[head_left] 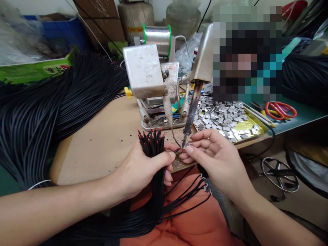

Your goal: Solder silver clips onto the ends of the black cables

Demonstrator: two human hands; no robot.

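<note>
Clenching black wires (151, 147) within left fingers (164, 158), right fingers (197, 146) pinching a metal tab (188, 145).

A pale wall (160, 10) is seen along the top of the view, and sheets of brown cardboard (99, 20) are propped near it. A blue plastic crate (65, 32), a green printed carton (33, 71) and a tan woven sack (135, 20) are crowded behind the wooden worktop (102, 147), whose surface is speckled with dark marks. A green mat (302, 119) is laid over its right end. Below, a bare tan floor (258, 201) is visible, and a round metal stool base (279, 174) is stood on it. Even indoor light is cast across the room.
</note>
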